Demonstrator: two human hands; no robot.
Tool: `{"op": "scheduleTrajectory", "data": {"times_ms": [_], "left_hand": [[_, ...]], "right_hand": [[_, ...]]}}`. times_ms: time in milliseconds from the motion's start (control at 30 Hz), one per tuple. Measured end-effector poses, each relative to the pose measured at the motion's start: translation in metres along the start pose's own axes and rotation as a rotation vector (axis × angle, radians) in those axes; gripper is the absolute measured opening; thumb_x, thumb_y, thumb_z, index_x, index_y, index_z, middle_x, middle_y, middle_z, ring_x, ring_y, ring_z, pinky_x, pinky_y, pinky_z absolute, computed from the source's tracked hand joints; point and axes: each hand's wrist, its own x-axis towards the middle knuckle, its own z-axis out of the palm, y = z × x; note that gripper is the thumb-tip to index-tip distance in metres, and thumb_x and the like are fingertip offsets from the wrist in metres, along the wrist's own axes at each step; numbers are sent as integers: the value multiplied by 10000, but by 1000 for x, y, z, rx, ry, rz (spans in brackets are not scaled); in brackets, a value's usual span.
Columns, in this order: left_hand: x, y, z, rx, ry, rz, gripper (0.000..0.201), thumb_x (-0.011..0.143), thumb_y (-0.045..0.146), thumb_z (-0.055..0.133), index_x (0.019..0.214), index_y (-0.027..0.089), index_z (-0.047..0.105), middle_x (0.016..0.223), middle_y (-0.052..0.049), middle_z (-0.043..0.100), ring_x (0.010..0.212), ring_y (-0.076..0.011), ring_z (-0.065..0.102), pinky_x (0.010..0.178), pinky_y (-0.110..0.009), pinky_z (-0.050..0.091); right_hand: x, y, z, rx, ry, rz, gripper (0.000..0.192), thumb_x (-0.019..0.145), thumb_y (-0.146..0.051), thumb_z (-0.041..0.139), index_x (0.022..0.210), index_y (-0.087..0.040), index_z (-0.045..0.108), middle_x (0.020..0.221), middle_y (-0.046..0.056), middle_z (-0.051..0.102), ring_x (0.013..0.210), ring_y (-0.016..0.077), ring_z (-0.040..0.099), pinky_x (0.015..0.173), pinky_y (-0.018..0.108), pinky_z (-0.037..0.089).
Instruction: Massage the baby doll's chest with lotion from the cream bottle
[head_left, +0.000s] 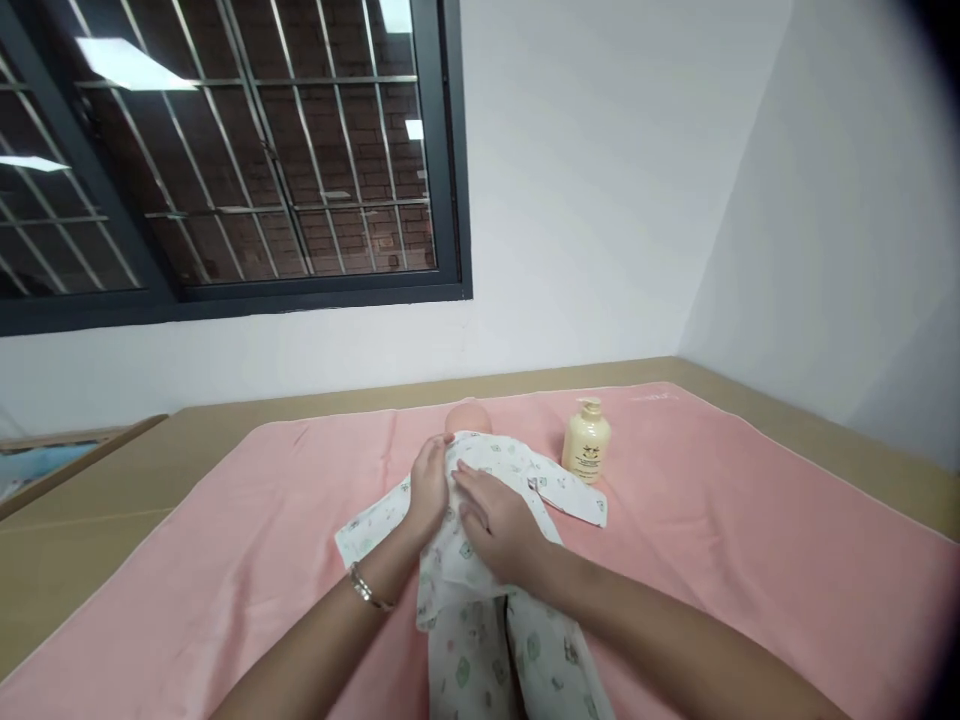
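A baby doll (469,417) lies on its back, only the round top of its head showing beyond the clothes. It wears a white printed top (495,452) with the sleeves spread to both sides, and matching trousers (474,660) that run towards me. My left hand (430,485) rests along the left side of the doll's chest, fingers stretched out and close together. On the middle of the chest lies my right hand (501,520), its fingers extended over the cloth and the thumb apart. The fingertips of both hands are near each other. A bracelet (366,587) circles my left wrist.
A cream pump bottle (587,442) stands just beyond the sleeve on the right. Beneath everything a pink sheet (697,560) covers a tan surface (97,510). A white wall (585,200) and a barred window (300,150) close off the far side.
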Motion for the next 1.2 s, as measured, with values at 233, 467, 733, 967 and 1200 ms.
{"op": "scheduleTrajectory", "data": {"times_ms": [233,467,733,967,1200], "left_hand": [[-13,-44,5,64,33,61,284,914,320,389,1056,188,596,1116,-77,642,1073,-201,578,983,-376,417],[-15,-47,7,113,58,99,272,922,283,377,1057,205,600,1108,-55,648,1069,-198,575,963,-360,424],[-16,-51,4,176,48,93,270,924,289,379,1072,216,592,1121,-49,639,1085,-202,560,980,-375,404],[-18,-49,5,133,74,115,337,961,353,315,1069,201,596,1117,-63,636,1085,-196,560,989,-372,405],[-18,-49,6,109,91,108,367,962,377,321,1112,197,603,1174,-72,637,1138,-208,548,1033,-391,382]], "right_hand": [[27,43,26,-177,-318,-7,513,856,-172,449,1367,-128,459,1419,115,447,1362,225,332,1156,440,208],[47,83,12,-109,-376,-73,433,954,-392,410,1351,-238,487,1468,38,379,1409,206,226,1154,446,182],[25,77,17,-332,-245,174,613,957,-440,346,1428,-48,335,1474,187,334,1394,277,256,1137,474,221],[18,48,10,-364,-361,-132,446,951,-298,364,1372,-183,454,1471,90,378,1404,260,225,1157,478,141],[38,79,5,-322,-380,122,534,978,-463,272,1430,-193,362,1514,90,290,1405,250,230,1135,472,193]]}}
